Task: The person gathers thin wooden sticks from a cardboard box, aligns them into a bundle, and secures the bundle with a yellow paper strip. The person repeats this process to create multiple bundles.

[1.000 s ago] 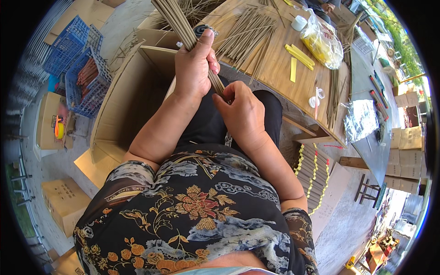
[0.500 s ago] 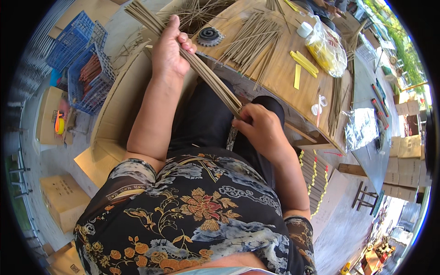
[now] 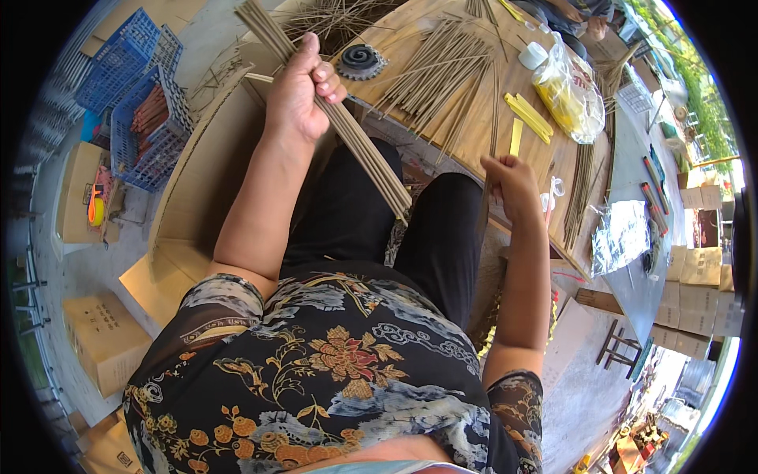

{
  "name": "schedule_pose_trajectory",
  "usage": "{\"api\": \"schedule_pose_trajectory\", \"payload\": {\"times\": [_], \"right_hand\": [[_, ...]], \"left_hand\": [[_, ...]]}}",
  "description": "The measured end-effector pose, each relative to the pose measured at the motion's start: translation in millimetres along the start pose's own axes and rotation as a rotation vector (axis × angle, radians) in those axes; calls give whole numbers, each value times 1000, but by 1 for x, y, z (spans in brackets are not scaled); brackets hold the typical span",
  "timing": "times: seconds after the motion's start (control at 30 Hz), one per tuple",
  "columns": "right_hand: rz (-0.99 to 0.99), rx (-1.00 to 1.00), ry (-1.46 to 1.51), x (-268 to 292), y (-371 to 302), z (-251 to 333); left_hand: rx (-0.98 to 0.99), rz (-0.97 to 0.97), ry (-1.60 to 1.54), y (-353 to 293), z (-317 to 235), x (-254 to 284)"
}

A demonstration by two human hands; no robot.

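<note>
My left hand [image 3: 300,99] is closed round a bundle of thin grey-brown sticks [image 3: 365,154]. The bundle slants from the upper left down over my lap, its lower end free between my knees. My right hand [image 3: 513,188] is pinched at the near edge of the wooden table [image 3: 466,162], closed on a thin stick [image 3: 494,118] that runs above and below the fingers; whether it is one or more I cannot tell. Fanned out on the table just beyond lies a pile of similar sticks [image 3: 442,71]. Yellow paper strips [image 3: 527,117] lie near my right hand.
A dark coil [image 3: 360,61], a clear bag with yellow contents [image 3: 567,91] and a white cup [image 3: 533,54] sit on the table. An open cardboard box [image 3: 193,178] stands at my left, beside blue crates [image 3: 130,130]. Another person [image 3: 580,16] sits across the table.
My right hand has left the bundle's lower end and moved right to the table edge, where it now grips a thin stick. My left hand keeps the bundle, shifted slightly right.
</note>
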State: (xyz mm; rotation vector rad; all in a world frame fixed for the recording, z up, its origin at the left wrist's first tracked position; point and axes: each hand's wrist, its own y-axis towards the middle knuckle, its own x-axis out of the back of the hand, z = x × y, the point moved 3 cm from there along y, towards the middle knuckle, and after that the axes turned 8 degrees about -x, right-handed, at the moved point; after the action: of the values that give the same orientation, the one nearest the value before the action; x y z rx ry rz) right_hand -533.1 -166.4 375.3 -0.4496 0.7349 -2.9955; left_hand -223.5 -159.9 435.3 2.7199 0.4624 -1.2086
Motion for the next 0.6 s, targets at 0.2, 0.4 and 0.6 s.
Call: {"api": "schedule_pose_trajectory", "payload": {"times": [0.2,0.4,0.6], "right_hand": [[-70,118,56,-2,90,4],[139,453,15,-65,-20,56],[75,443,-501,-130,-84,37]], "left_hand": [[107,133,2,-13,21,-20],[46,112,94,-21,23,-23],[11,69,139,-33,34,-37]]}}
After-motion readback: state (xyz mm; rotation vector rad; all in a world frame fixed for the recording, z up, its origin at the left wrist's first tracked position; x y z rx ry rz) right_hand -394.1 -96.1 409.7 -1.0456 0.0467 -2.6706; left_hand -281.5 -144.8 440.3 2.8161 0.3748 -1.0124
